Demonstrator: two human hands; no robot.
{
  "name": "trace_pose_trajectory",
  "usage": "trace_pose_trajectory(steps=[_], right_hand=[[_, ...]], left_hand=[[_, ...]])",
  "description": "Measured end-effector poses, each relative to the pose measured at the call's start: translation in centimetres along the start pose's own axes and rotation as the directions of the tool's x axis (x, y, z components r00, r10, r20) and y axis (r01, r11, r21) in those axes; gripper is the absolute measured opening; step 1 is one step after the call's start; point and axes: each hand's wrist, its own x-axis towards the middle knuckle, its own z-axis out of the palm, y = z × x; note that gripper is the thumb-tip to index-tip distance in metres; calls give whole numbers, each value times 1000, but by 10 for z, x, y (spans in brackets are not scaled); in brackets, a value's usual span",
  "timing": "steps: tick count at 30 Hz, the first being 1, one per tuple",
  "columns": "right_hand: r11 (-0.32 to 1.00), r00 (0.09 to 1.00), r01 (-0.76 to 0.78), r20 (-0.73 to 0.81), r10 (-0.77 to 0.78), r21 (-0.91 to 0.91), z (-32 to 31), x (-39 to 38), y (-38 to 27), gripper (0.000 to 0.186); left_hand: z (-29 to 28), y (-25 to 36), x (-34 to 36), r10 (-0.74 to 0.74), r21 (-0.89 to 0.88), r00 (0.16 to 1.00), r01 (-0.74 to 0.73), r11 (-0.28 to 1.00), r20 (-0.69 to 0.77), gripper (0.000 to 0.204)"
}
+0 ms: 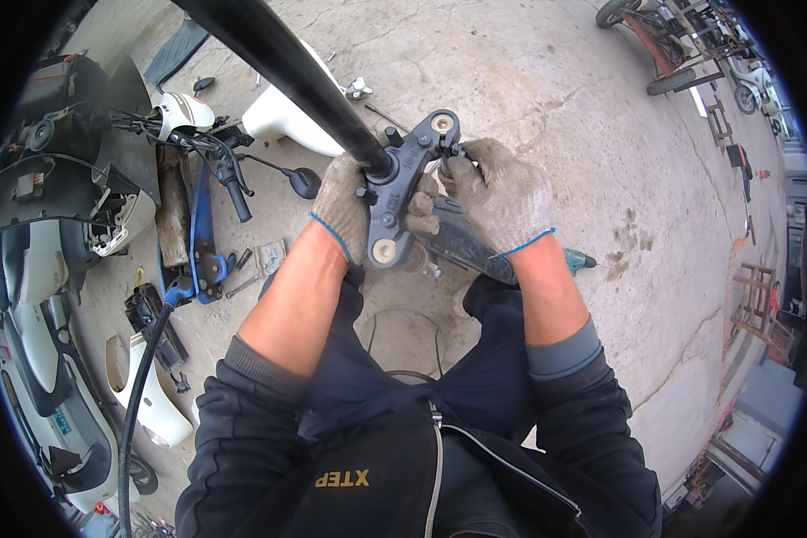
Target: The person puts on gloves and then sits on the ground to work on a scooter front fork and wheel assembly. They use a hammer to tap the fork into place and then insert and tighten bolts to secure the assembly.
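1. Has left hand [341,202], in beige knitted glove, clamped around the black flat metal plate [409,179] with two pale round ends, in front of the body, above the grey concrete floor [547,81].
2. Has right hand [500,190], in similar glove, with fingertips pinched on small dark metal fastener [449,152] at the plate's right edge, near its far end; cannot tell how firmly seated.
3. May drop the fastener, because of thick knitted fingertips.
4. May damage a thread, if turning at crooked angle.
5. May let the plate twist, through leverage of the long black metal tube [300,85], if loosening the left grip.
6. May trip over the teal power drill [577,261], if stepping rightward without looking.
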Motion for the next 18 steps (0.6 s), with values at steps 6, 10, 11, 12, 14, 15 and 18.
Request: trace_pose_trajectory(steps=[6, 10, 11, 12, 14, 15, 18], right_hand=[[1000, 998, 16, -65, -15, 13, 5, -1, 5, 35], [998, 996, 53, -73, -50, 40, 5, 0, 5, 35], [999, 999, 36, -35, -35, 3, 4, 1, 4, 34], [999, 1000, 9, 23, -8, -38, 3, 1, 4, 33], [999, 999, -14, 39, 15, -47, 2, 0, 3, 32], [1000, 1000, -11, -1, 11, -13, 2, -1, 2, 32], [997, 994, 45, -106, -38, 69, 2, -2, 1, 34]], left_hand=[[1, 0, 1, -8, -29, 1000, 8, 1000, 15, 62], [-2, 4, -1, -48, -66, 995, 54, 996, 82, 59], [-2, 4, -1, -64, -86, 992, 73, 994, 105, 57], [-2, 5, -1, -63, -88, 992, 73, 993, 107, 57], [-1, 5, -1, -69, -93, 991, 80, 992, 118, 57], [0, 5, -1, -48, -57, 996, 53, 997, 74, 56], [2, 5, -1, -28, -12, 1000, 28, 1000, 5, 56]])
